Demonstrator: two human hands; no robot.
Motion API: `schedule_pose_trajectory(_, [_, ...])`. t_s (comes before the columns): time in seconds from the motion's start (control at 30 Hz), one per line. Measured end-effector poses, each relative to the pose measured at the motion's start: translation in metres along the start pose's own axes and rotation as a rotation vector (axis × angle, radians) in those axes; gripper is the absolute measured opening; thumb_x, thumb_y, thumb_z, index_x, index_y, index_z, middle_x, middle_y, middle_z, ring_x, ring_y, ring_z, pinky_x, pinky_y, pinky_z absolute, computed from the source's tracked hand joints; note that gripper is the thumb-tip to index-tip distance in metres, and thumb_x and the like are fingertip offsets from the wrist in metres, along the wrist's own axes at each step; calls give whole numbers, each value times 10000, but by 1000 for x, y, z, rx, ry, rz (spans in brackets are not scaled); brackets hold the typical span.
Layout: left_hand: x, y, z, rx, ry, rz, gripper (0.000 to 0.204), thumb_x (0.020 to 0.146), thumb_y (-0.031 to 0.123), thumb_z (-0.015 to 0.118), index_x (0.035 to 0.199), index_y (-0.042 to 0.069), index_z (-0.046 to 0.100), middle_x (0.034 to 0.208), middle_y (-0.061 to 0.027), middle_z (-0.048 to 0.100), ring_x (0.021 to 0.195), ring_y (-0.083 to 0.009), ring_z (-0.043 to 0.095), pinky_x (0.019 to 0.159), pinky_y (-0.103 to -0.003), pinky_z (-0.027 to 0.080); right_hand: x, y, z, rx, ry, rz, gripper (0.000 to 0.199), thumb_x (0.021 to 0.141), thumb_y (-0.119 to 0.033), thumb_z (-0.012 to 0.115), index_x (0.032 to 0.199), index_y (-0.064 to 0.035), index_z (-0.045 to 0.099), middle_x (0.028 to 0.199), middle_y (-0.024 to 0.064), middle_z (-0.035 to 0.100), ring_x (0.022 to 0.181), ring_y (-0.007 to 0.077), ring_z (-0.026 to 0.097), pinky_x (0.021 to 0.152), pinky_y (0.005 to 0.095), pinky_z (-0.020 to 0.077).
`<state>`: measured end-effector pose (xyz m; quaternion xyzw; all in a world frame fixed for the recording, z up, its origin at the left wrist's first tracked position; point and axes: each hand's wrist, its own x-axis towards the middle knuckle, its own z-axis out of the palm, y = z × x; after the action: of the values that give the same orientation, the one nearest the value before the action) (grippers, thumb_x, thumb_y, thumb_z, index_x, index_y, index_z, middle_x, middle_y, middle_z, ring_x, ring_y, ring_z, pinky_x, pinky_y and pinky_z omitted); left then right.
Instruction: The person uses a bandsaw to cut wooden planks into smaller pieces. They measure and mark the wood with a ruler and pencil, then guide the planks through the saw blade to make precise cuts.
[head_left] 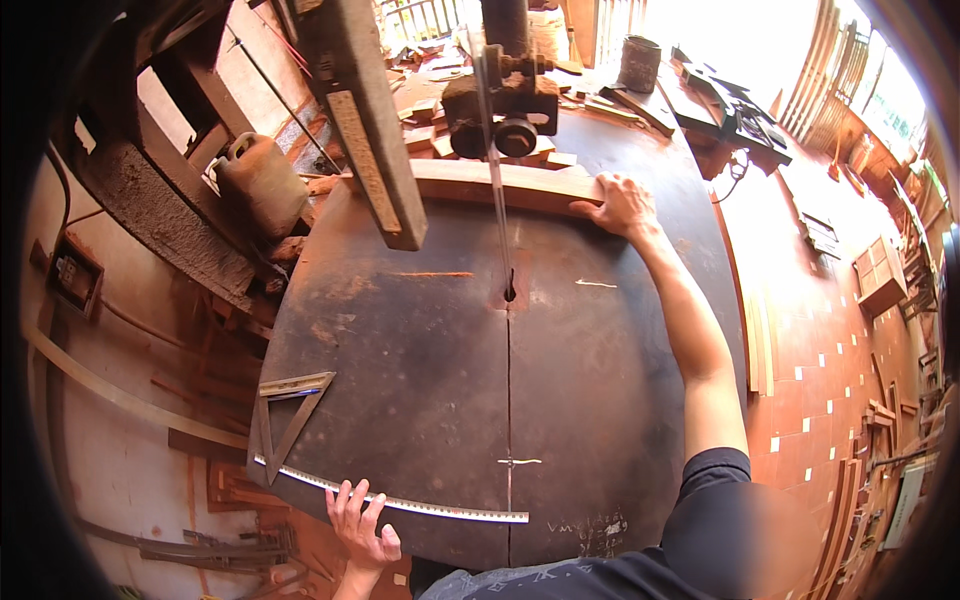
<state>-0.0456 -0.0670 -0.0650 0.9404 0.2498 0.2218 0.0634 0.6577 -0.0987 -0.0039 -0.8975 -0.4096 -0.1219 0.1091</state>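
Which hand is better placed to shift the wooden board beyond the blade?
Likely right: the right hand rests on the right end of the wooden board. The left hand is by the white ruler at the near edge of the table, far from the board.

Place was pretty bright tbh, white light [735, 35] blew out the upper right of the frame beside some slatted panels [832, 60]. Reddish tile floor [800, 400] with little pale squares ran down the right, and the left wall [115, 350] looked kinda stained.
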Motion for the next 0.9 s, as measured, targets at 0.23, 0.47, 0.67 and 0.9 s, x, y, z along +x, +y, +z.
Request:
schedule_pose_trajectory(0.23, [10,7,-3,-26,11,-4,471,948,394,511,1258,128,745,1487,-169,653,1503,-444,496,1311,-678,245,12,71,11,-13,18,27,862,838,-841,746,1070,-11,774,1097,248,788,1045,419,769,903,528,604])
schedule_pose_trajectory(0.47, [13,12,-10,17,-1,-3,438,937,408,507,1192,182,782,1429,-131,694,1435,-418,547,1291,-665,287,-24,71,-3,95,36,-119,762,827,-697,836,1120,5,797,1058,251,790,1003,417,766,912,512,594])
schedule_pose_trajectory(0.67, [16,9,-5,22,-32,0,472,910,391,510,1214,152,780,1450,-159,682,1454,-445,529,1289,-661,279,-3,8,23,363,133,-301,621,829,-471,918,1168,18,740,1121,220,784,1095,430,748,995,507,586])
schedule_pose_trajectory(0.9, [16,15,-7,18,15,-22,479,935,432,505,1183,148,801,1460,-158,684,1455,-444,529,1294,-651,282,13,-33,31,321,3,-242,627,833,-473,935,1152,13,701,1135,244,770,1133,407,748,986,488,592])
